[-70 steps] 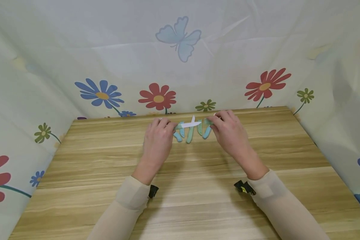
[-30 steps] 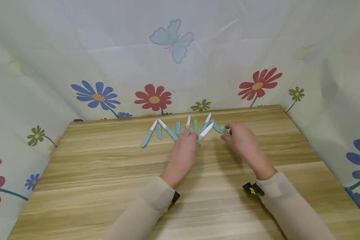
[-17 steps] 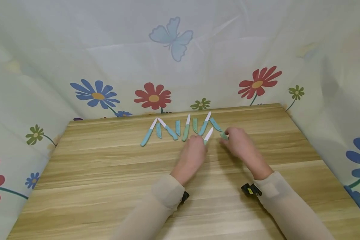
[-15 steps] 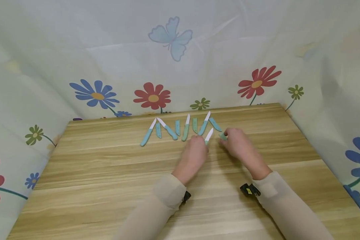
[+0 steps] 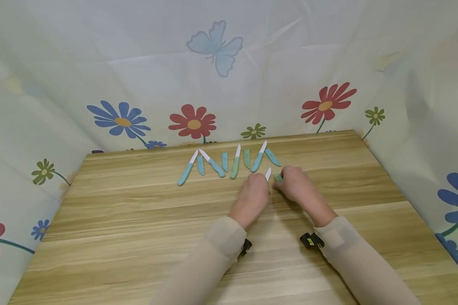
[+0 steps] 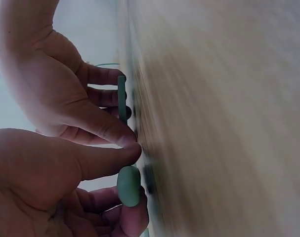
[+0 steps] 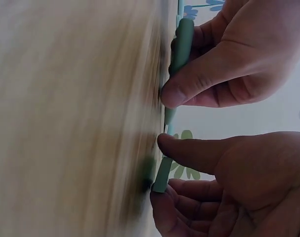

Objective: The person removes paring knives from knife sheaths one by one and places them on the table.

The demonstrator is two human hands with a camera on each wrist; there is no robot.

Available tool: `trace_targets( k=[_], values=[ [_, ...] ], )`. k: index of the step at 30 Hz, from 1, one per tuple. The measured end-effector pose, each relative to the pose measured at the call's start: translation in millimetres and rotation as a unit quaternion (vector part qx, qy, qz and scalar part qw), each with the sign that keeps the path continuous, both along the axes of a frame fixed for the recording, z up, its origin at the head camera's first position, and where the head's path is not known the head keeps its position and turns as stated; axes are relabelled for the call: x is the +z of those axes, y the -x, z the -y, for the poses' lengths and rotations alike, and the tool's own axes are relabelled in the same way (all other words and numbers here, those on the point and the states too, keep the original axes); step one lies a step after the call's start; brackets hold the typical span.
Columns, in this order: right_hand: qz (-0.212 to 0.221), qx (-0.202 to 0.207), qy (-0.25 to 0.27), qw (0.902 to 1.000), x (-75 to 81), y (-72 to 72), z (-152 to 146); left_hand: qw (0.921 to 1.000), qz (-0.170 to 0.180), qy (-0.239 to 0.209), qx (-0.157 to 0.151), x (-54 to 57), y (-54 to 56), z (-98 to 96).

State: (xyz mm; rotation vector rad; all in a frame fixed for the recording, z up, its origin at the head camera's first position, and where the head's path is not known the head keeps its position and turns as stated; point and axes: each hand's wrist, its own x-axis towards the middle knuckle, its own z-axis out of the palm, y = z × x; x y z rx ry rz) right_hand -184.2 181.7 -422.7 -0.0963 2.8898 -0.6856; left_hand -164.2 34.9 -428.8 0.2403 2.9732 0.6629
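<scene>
My left hand (image 5: 252,195) grips a small paring knife by its green handle (image 6: 129,186). Its white blade (image 5: 268,174) points away from me and to the right, partly hidden behind the hand. A short green blade sheath (image 7: 162,175) is pinched between the thumb and fingers of my right hand (image 5: 295,184). Both hands are low over the table, close side by side, in front of the right end of a row of knives. In the right wrist view the two thumbs nearly meet, with the knife and the sheath roughly in line.
Behind the hands lies a row on the wooden table (image 5: 137,237): blue-handled knives (image 5: 185,173), a green-handled knife (image 5: 234,167), blue sheaths (image 5: 201,165) and a green sheath (image 5: 247,159). A flower-printed curtain (image 5: 145,80) stands along the back and sides.
Both hands have come from the row toward me, still holding the knife and sheath. The left hand has moved right, its blade turning from sideways to pointing away; the gap between the hands has narrowed.
</scene>
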Motion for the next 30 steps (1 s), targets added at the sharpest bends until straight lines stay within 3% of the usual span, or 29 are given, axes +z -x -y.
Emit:
trace_targets(
  k=[12, 22, 30],
  values=[
    [0.014, 0.001, 0.009, 0.9999, 1.4, 0.2, 3.9, 0.9998, -0.007, 0.0, -0.017, -1.9, 1.4, -4.3],
    [0.024, 0.002, 0.002, 0.9997, 1.1, 0.4, 4.9, 0.9999, 0.007, 0.01, -0.006, -1.7, 2.2, -8.2],
    [0.024, 0.001, 0.004, 0.9997, 0.4, -0.9, 3.1, 0.9995, 0.021, -0.024, -0.003, -2.1, 0.8, -3.8]
  ],
)
